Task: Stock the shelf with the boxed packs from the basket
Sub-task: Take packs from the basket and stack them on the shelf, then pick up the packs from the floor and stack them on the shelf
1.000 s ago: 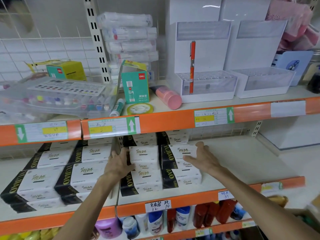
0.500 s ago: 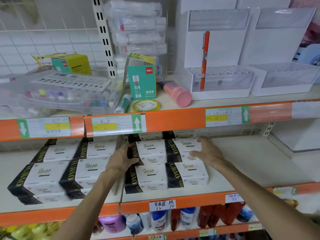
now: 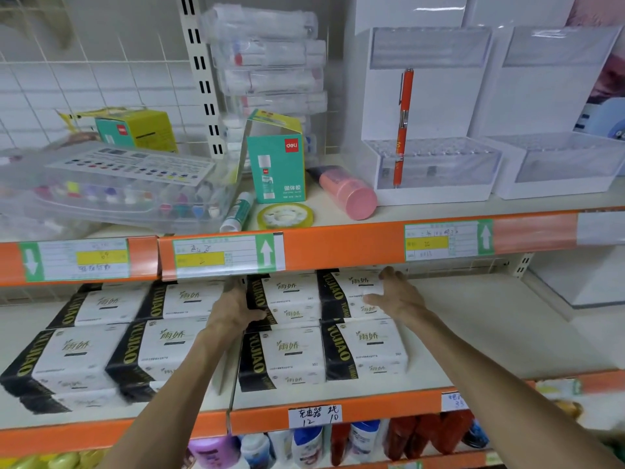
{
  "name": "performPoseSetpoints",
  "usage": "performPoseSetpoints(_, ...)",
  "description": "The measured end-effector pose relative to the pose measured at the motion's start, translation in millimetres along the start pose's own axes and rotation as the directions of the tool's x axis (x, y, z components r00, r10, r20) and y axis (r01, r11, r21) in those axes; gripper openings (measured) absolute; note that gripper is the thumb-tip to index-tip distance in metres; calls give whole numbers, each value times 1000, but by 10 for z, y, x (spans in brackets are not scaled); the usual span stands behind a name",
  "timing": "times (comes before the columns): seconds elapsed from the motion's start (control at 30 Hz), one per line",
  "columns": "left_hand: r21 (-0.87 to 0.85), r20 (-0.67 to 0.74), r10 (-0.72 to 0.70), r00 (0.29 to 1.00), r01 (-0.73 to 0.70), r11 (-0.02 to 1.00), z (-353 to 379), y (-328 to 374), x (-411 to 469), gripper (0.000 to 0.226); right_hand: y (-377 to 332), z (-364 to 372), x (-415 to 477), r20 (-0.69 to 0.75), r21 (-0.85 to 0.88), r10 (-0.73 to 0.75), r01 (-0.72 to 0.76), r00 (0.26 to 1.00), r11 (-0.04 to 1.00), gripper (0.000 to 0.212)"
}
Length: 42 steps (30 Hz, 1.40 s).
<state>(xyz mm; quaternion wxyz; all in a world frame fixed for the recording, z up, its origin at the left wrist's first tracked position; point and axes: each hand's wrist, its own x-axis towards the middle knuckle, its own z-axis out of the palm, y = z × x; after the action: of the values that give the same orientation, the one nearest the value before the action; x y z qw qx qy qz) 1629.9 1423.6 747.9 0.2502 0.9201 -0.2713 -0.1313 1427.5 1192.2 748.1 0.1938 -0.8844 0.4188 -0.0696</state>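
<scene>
White boxed packs with black bands and gold lettering fill the middle shelf. The right section holds a front pair of packs and, behind it, a stacked rear pair. My left hand clasps the left end of the rear pair, thumb on its front face. On the right side of the same pair, my right hand presses with its fingers stretched along the right rear pack. More packs lie stacked in the left section. The basket is out of view.
The upper shelf's orange rail hangs just above my hands. On it lie a pink cylinder, a tape roll, a teal glue box and white pen displays. Bottles stand on the shelf below.
Both hands have reached deeper under the upper shelf, moving the rear pair of packs toward the back. My view has come closer to the shelf.
</scene>
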Motion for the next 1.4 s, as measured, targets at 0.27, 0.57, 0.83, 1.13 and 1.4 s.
performPoseSetpoints(0.27,-37,-11,5,1000,-5,999,49,5,-113,52,-5,45,-119,-40,13,6,-6,999,1000,61)
performPoseSetpoints(0.57,-51,-64,-41,997,38,998,265,-96,-319,54,78,196,-489,-218,33,21,-14,976,999,61)
performPoseSetpoints(0.83,81,-339,6,941,23,996,527,36,-764,41,315,326,-1040,-246,1,-61,63,967,998,50)
performPoseSetpoints(1.13,-24,-269,232,935,-247,969,1048,211,-1637,37,949,298,-1704,-241,-57,-183,174,953,983,44)
performPoseSetpoints(1.4,24,8,283,959,-283,959,1795,107,-2544,29,1718,668,-2337,-147,-72,-207,198,967,977,33)
